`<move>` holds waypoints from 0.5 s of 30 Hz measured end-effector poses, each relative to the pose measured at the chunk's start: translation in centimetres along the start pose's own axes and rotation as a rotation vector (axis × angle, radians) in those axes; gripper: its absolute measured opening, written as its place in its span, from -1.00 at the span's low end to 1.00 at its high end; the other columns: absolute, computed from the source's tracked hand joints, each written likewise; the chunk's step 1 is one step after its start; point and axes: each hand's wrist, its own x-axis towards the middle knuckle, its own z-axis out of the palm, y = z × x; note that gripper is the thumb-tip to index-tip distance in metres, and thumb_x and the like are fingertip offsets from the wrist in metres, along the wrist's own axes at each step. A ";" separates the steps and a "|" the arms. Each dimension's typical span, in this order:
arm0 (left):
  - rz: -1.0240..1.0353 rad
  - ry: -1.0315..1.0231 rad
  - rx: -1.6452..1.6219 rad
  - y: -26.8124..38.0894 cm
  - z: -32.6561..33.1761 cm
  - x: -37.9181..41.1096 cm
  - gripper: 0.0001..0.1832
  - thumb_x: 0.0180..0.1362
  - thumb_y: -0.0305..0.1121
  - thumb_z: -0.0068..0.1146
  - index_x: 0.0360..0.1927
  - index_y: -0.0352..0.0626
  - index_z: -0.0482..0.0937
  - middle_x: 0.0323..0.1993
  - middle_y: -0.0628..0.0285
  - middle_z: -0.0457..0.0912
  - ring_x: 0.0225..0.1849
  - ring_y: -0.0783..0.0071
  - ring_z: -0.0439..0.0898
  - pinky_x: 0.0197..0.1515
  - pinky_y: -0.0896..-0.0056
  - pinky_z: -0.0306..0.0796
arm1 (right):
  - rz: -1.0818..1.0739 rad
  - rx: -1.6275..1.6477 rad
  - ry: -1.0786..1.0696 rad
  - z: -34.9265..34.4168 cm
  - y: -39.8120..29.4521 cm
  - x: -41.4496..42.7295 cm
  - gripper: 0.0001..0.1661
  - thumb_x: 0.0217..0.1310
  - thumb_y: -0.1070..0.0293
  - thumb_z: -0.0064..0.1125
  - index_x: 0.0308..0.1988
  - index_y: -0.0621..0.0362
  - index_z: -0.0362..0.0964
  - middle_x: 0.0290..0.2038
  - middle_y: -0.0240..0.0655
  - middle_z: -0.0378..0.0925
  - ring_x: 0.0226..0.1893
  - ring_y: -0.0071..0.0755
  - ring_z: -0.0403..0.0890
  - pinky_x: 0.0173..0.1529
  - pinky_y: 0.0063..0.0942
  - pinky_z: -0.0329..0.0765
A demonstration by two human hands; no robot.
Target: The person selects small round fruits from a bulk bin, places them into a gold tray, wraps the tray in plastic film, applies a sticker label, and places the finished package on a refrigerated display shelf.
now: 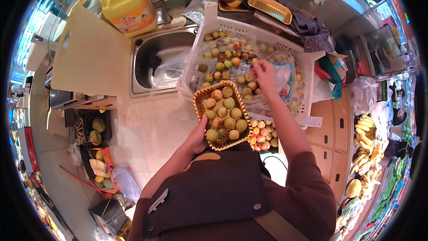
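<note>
My left hand (196, 136) grips the near left side of a gold plastic tray (249, 133), tilted in front of my chest. Several small round green and reddish fruits, plum-like (222, 112), lie in the tray in loose rows. Beyond it is a white slatted plastic crate (230, 24) holding more of these fruits (236, 61) among clear plastic film (207, 65). Over the crate's middle hangs my right hand (265, 75), fingers bent and pointing left, close to a yellowish fruit. Whether anything is between those fingertips is not visible.
Left of the crate are a steel sink (133, 73) with clear plastic over its edge, a cutting board (93, 53) and a yellow jug (128, 10). Another gold tray (269, 8) and a dark cloth (309, 28) lie behind. Reddish fruits (262, 135) sit below the crate.
</note>
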 end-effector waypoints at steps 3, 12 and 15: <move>0.014 -0.011 0.012 0.2 0.5 -0.2 -0.37 0.31 0.08 -0.43 0.29 -0.15 0.02 0.24 0.11 0.22 0.22 0.21 0.28 0.23 0.15 0.22 | -0.488 -0.717 0.218 -1.4 0.7 3.4 -0.74 0.11 0.48 0.00 -0.13 0.23 0.35 -0.08 -0.05 0.36 -0.19 -0.08 0.43 -0.12 -0.24 0.42; 0.083 0.038 0.030 -0.4 0.0 -0.9 -0.39 0.31 0.04 -0.35 0.27 -0.17 0.02 0.21 0.11 0.24 0.20 0.25 0.30 0.21 0.19 0.25 | -0.749 -1.279 0.193 -2.2 4.6 1.3 -0.59 0.09 0.32 0.10 -0.06 0.25 0.34 -0.21 -0.12 0.34 -0.20 -0.01 0.39 -0.10 -0.23 0.39; 0.117 0.002 0.145 -0.8 -0.8 -1.1 -0.36 0.27 0.02 -0.19 0.26 -0.18 0.04 0.19 0.13 0.26 0.18 0.28 0.32 0.18 0.21 0.28 | -0.726 -1.327 0.216 -1.9 3.9 0.4 -0.61 0.09 0.25 0.11 -0.08 0.18 0.37 -0.21 -0.16 0.34 -0.23 -0.07 0.40 -0.16 -0.25 0.38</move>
